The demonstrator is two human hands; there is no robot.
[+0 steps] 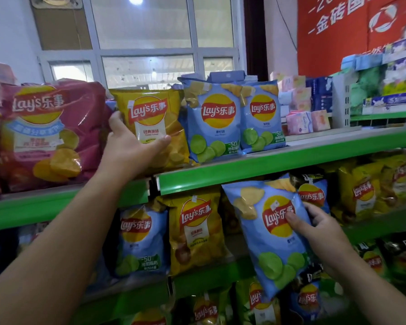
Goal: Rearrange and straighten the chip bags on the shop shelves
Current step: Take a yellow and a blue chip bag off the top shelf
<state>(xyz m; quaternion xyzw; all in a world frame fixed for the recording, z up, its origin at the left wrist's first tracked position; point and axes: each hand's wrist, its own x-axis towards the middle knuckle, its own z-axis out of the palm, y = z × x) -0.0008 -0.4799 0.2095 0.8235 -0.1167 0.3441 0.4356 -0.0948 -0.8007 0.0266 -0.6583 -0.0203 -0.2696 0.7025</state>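
Note:
On the top green shelf (256, 164) a yellow chip bag (150, 113) stands upright, and my left hand (129, 148) grips its lower left side, thumb across the front. To its left leans a large magenta chip bag (47, 132). To its right stand two light blue lime chip bags (212, 123). In front of the middle shelf my right hand (314, 228) holds a tilted light blue lime chip bag (271, 233) by its right edge, its top leaning left.
The middle shelf carries another blue bag (141, 240), a yellow bag (195, 233) and more yellow bags (370, 191) at the right. Green and dark bags fill the lowest shelf (204, 276). Pink and blue tissue packs (300, 109) sit at the top right. A window is behind.

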